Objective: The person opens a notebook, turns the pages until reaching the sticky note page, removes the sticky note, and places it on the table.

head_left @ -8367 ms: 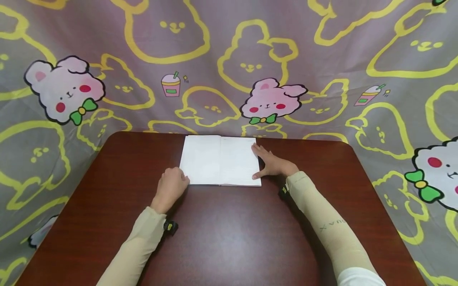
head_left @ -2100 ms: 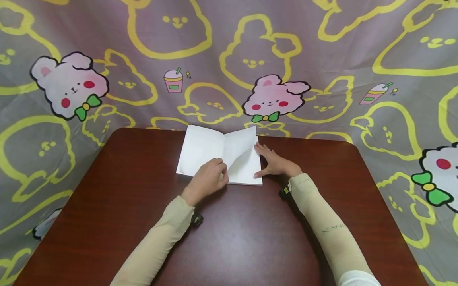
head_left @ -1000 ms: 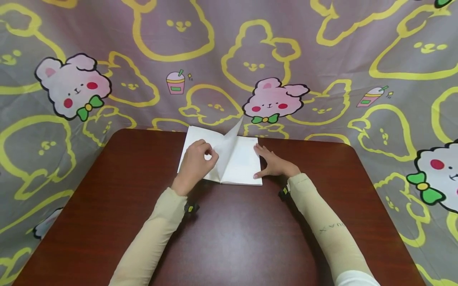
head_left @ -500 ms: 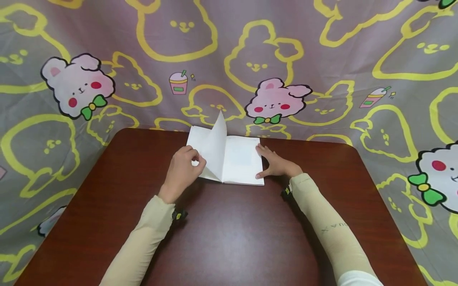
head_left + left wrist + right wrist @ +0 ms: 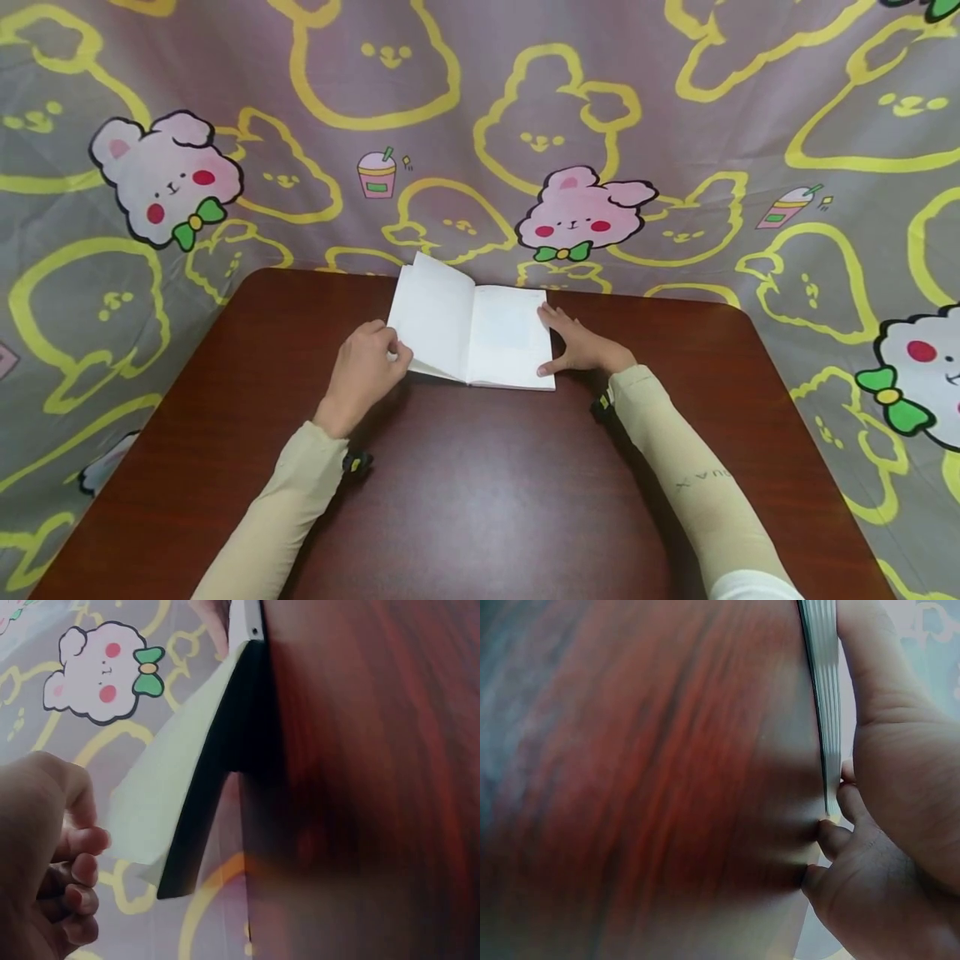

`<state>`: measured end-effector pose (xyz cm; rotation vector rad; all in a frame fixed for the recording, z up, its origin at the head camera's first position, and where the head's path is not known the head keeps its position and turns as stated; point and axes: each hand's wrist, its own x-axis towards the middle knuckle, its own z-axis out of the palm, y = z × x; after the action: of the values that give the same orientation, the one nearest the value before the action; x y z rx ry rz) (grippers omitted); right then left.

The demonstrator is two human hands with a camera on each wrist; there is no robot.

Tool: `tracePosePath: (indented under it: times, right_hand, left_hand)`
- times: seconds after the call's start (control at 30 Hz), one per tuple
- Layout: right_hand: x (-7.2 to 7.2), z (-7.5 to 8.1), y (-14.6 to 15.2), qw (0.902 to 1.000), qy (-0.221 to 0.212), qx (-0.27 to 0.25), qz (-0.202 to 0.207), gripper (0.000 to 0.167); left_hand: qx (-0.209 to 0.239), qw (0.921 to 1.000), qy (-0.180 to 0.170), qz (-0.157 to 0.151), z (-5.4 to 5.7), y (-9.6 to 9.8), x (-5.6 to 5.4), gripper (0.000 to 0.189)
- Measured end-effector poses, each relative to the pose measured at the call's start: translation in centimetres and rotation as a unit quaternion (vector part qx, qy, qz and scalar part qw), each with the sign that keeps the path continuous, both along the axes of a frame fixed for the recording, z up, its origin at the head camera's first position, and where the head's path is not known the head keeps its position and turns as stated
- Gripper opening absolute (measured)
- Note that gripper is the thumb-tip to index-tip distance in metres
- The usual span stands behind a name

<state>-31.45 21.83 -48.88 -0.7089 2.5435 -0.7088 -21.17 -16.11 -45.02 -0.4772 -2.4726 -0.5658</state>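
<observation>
An open book (image 5: 510, 329) with white pages lies near the table's far edge; its right page bears a pale bluish block. My left hand (image 5: 363, 371) is at the book's lower left corner, with thumb and index finger pinching the edge of a page (image 5: 172, 765). That page lies over to the left, its upper corner raised above the pages below. In the left wrist view the dark cover (image 5: 210, 780) tilts up off the table on that side. My right hand (image 5: 581, 343) rests spread at the right edge, thumb on the page (image 5: 870, 660) and other fingertips at the side.
The book stands on a dark red-brown wooden table (image 5: 480, 500) with rounded far corners. A curtain (image 5: 450, 125) printed with cartoon rabbits and yellow outlines hangs close behind and on both sides. A small black camera (image 5: 357, 463) sits on the left wrist.
My left hand has moved from the book's middle to its left edge, bringing a page over from right to left. My right hand has stayed at the right edge.
</observation>
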Motion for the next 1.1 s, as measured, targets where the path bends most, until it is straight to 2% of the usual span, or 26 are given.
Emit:
tracePosePath:
  times: [0.17,0.33,0.6,0.87,1.1]
  right_hand:
    - [0.1,-0.1,0.2,1.0000,0.004,-0.004,0.007,0.126]
    - [0.1,-0.3,0.3,0.9999,0.002,0.004,0.010,0.127]
    - [0.1,-0.1,0.2,0.9999,0.001,0.005,0.010,0.126]
    - [0.1,0.0,0.1,0.9998,0.005,-0.007,0.017,0.124]
    - [0.0,0.1,0.2,0.9999,0.000,-0.002,0.016,0.126]
  left_hand:
    - [-0.005,0.9982,-0.058,0.013,-0.7,-0.6,0.2,0.033]
    - [-0.005,0.9926,-0.119,0.022,-1.3,-1.0,0.3,0.036]
    - [-0.001,0.9825,-0.184,0.030,-1.8,-1.5,0.0,0.039]
    - [0.005,0.9671,-0.251,0.041,-2.9,-1.6,-0.7,0.041]
    - [0.013,0.9455,-0.320,0.062,-2.8,-1.5,-1.1,0.038]
